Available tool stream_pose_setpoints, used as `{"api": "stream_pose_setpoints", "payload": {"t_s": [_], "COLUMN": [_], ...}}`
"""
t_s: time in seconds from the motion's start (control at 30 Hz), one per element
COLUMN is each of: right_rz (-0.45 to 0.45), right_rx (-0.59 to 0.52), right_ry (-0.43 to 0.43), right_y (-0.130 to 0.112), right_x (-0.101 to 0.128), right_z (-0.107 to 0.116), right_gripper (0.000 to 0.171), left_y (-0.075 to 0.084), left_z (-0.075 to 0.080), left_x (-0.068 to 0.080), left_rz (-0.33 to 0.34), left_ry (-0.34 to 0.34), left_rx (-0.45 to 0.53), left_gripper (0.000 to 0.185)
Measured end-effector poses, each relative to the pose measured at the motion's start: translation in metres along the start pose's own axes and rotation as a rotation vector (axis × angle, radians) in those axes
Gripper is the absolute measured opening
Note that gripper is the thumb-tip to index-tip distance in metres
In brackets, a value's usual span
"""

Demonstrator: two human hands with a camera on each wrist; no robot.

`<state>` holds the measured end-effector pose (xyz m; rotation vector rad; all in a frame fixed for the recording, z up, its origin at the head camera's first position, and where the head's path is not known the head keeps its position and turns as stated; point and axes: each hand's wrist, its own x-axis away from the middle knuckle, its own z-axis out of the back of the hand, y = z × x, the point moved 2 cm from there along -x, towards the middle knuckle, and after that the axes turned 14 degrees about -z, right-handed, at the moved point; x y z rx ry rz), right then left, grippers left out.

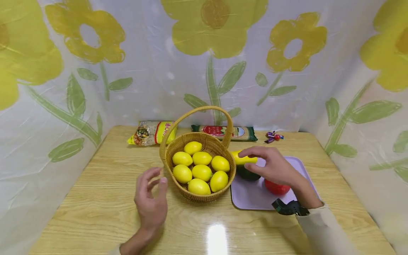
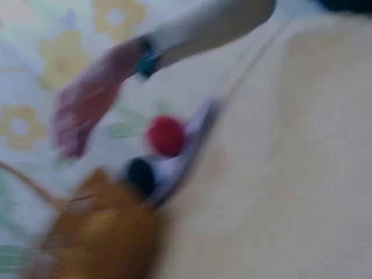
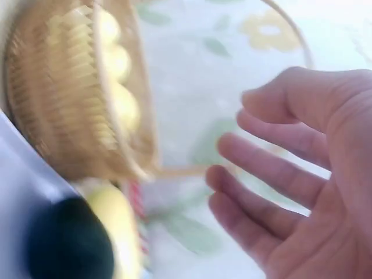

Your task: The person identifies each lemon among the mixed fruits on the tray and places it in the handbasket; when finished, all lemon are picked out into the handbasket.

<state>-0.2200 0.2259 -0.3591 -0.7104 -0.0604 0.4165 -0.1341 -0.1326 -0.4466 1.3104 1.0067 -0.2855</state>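
Observation:
Several yellow lemons (image 1: 201,173) lie in a wicker basket (image 1: 191,195) with a tall arched handle. My left hand (image 1: 151,202) is just left of the basket, fingers loosely bent, holding nothing. On the other side, my right hand (image 1: 271,164) hovers over a lilac tray (image 1: 245,200) with its fingers spread and bent a little; the right wrist view shows nothing in its grasp. Beneath and beside it are a long yellow item (image 3: 113,226), a dark green rounded item (image 3: 72,241) and a red round item (image 1: 275,188), partly hidden by the hand in the head view.
Behind the basket lie a clear-and-yellow food packet (image 1: 149,133) and a long green-and-red packet (image 1: 220,131). Small wrapped sweets (image 1: 273,136) sit at the back right. Flower-printed curtains (image 1: 153,78) border the wooden table (image 1: 95,198). The left wrist view is blurred.

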Motion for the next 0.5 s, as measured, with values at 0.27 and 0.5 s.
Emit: {"api": "stream_pose_setpoints", "payload": {"t_s": [0.27, 0.5], "right_rz": [0.148, 0.178], "right_rx": [0.108, 0.26], "right_ry": [0.496, 0.806], "right_y": [-0.024, -0.055], "right_x": [0.02, 0.021], "right_z": [0.082, 0.125], "right_gripper": [0.045, 0.059], "left_y": [0.056, 0.111], "left_z": [0.047, 0.066], "left_x": [-0.158, -0.236], "left_rz": [-0.402, -0.639], "left_ry": [0.206, 0.209], "left_rx": [-0.099, -0.374], "left_gripper": [0.03, 0.056]}}
